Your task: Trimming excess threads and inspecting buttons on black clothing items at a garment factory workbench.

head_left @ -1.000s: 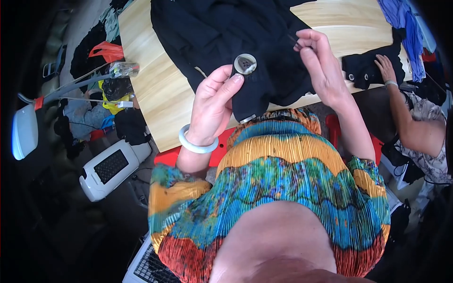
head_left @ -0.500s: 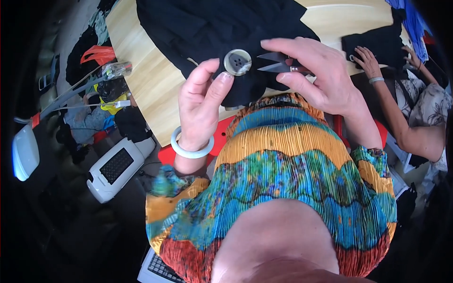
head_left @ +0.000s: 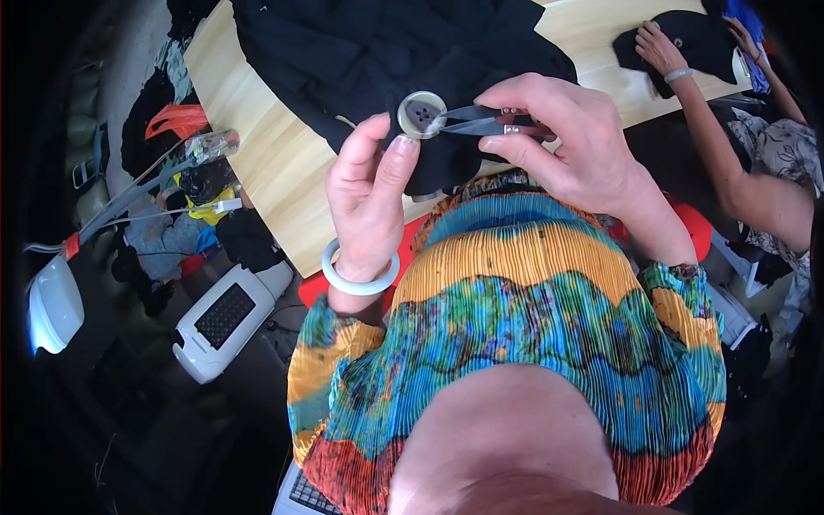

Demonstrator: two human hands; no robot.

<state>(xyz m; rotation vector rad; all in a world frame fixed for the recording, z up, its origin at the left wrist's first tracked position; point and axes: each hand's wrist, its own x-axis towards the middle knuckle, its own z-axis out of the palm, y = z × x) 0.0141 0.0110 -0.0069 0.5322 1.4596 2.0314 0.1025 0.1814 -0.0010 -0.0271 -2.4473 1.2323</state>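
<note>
Upper centre, my left hand (head_left: 369, 202) pinches the button (head_left: 421, 114), fingers barely parted; my right hand (head_left: 571, 137) grips the snips (head_left: 479, 128), blades ajar at the button's rim — best kept shallow, off the cloth (head_left: 343, 64).

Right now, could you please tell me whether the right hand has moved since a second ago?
Yes: judged against the wooden table, the right hand has moved left, bringing the snips toward the button.

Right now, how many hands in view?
4: left hand pinching the large button; right hand holding snips; at upper right, a co-worker's nearer hand and farther hand by black cloth. Others may be hidden in the dark edges.
</note>
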